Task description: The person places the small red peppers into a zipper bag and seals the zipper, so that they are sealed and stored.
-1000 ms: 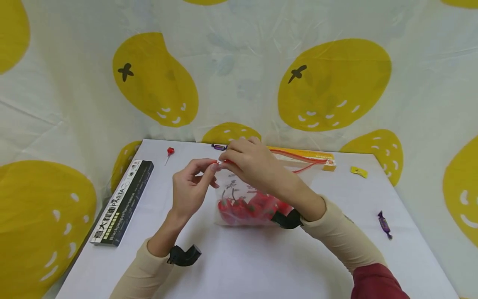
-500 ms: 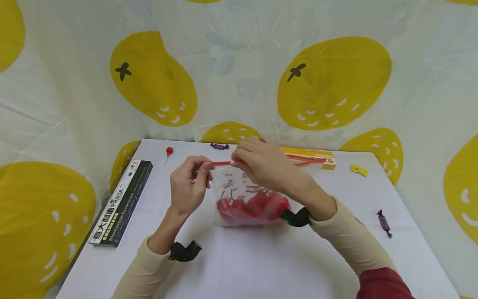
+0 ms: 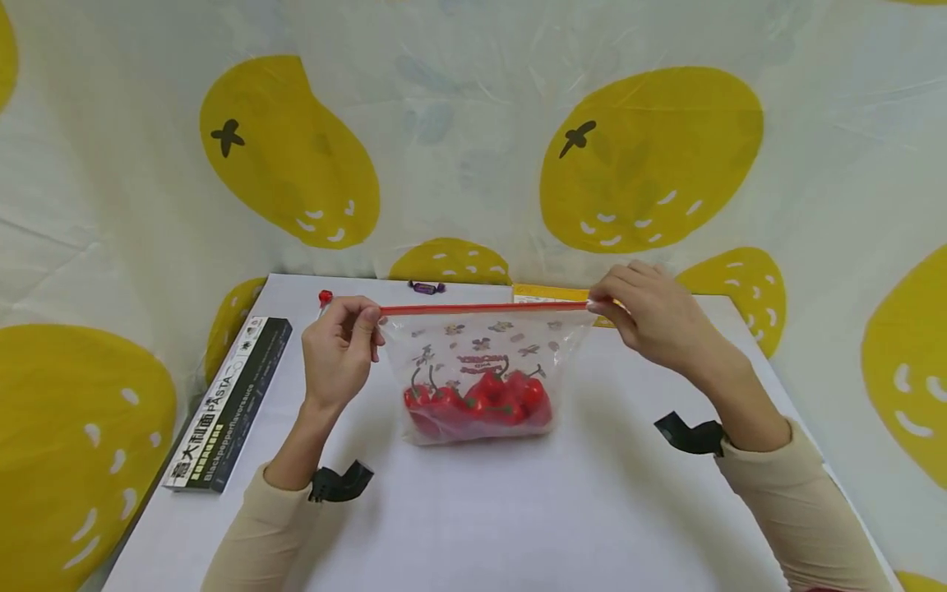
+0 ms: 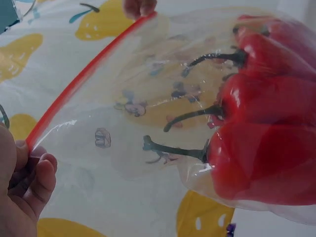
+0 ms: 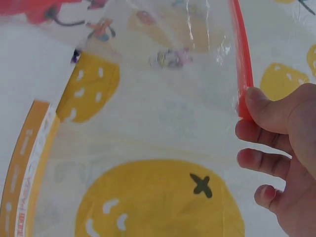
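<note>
A clear zip bag point(image 3: 481, 337) with printed cartoon figures and a red zip strip point(image 3: 481, 309) stands upright between my hands. Several red peppers point(image 3: 473, 404) with green stems lie in its bottom. My left hand point(image 3: 336, 353) pinches the left end of the strip between thumb and fingers. At the other end, my right hand point(image 3: 658, 321) pinches the strip's right corner. The strip is stretched straight and looks pressed together along its length. In the right wrist view, the thumb and forefinger grip the strip's end, while the other fingers point(image 5: 261, 163) curl loosely beside it.
A black pasta box point(image 3: 229, 403) lies along the table's left side. Behind the bag are a purple-wrapped candy point(image 3: 426, 288) and a yellow box point(image 3: 533, 293), partly hidden. A red lollipop point(image 3: 325, 298) sits behind my left hand. A patterned curtain point(image 3: 459, 148) hangs at the back.
My right hand has slid right along the strip from beside my left hand to the far corner. The strip, loose and parted at the right before, is now straight. My left hand moved slightly left.
</note>
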A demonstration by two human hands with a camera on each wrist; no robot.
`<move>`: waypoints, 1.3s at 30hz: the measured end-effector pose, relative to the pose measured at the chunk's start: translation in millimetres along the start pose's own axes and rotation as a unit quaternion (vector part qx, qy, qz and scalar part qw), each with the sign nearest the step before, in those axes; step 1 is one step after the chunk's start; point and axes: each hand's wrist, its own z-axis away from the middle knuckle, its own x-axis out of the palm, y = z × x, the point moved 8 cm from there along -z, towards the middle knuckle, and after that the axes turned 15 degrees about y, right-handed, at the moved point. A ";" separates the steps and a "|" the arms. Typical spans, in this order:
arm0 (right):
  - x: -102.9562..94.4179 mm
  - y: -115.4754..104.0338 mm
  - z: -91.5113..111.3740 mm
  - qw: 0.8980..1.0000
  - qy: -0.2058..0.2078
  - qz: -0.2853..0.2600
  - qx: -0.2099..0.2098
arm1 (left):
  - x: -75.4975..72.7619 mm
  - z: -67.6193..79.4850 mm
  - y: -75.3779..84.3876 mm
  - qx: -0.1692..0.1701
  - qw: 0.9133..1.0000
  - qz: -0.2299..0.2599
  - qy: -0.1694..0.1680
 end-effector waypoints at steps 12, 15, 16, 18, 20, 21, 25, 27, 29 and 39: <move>1.2 33.1 8.5 0.983 0.058 -0.084 0.150 | 32.6 -25.2 2.7 -0.083 0.993 0.064 -0.048; -1.1 28.6 16.0 0.980 0.095 -0.120 0.126 | 28.6 -22.1 12.2 -0.081 0.992 0.074 -0.065; -1.4 25.8 20.5 0.981 0.101 -0.121 0.116 | 25.4 -18.3 15.3 -0.076 0.992 0.067 -0.073; 1.0 20.2 32.5 0.981 0.089 -0.137 0.105 | 18.9 -6.6 15.2 -0.059 0.993 0.050 -0.089; 6.8 14.4 47.7 0.981 0.049 -0.157 0.105 | 13.7 10.3 5.9 -0.045 0.992 0.023 -0.115; 10.4 11.0 55.8 0.979 0.024 -0.173 0.107 | 11.3 20.1 -1.0 -0.040 0.991 0.009 -0.130; 28.4 -3.2 91.2 0.954 -0.087 -0.256 0.126 | 2.7 63.2 -29.9 -0.050 0.976 -0.034 -0.207; 38.8 -9.9 109.7 0.936 -0.143 -0.286 0.145 | -1.7 84.4 -38.9 -0.057 0.968 -0.050 -0.240; 50.1 -15.7 127.6 0.920 -0.193 -0.298 0.163 | -5.4 103.8 -45.0 -0.067 0.959 -0.063 -0.266; 88.3 -31.2 179.7 0.869 -0.299 -0.330 0.215 | -12.4 154.1 -68.1 -0.095 0.940 -0.125 -0.304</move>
